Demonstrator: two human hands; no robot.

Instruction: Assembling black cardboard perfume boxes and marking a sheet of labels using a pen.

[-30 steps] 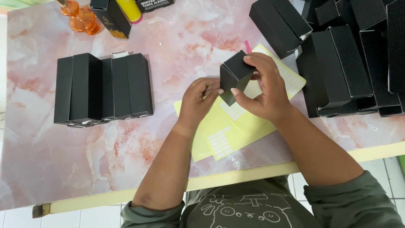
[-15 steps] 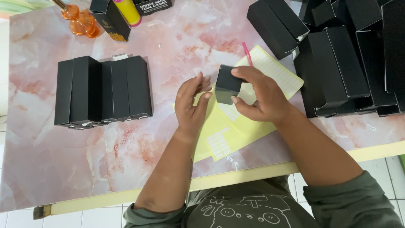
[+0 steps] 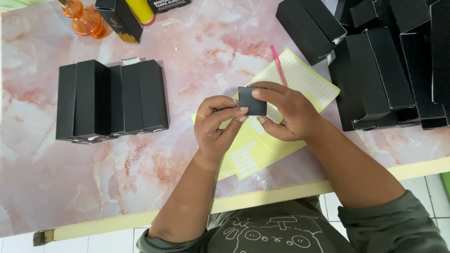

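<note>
At frame centre I see the small black box (image 3: 252, 100) end-on between both hands, left hand (image 3: 216, 127) pinching its left edge, right hand (image 3: 287, 112) clamped over its right.

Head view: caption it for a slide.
Both hands, left hand and right hand, hold a small black box above yellow label sheets.
</note>
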